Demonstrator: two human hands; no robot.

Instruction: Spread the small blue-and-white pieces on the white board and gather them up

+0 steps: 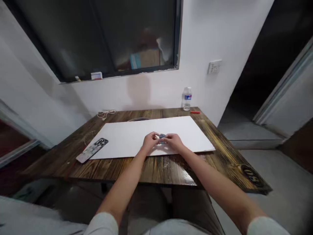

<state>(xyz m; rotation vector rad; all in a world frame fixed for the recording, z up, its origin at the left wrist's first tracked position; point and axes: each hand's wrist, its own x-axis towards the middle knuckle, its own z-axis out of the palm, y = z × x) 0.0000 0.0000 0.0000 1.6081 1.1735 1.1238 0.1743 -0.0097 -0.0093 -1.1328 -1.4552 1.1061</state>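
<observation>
My left hand and my right hand meet over a large white sheet on the wooden table. Between their fingertips sits a small blue-grey object, too small to name. Both hands pinch it, fingers curled around it. The hands rest on the sheet near its front edge.
A phone in a patterned case lies at the sheet's left corner. A water bottle and a red pen stand at the table's far right by the wall. A white cable lies at the back left. A doorway opens on the right.
</observation>
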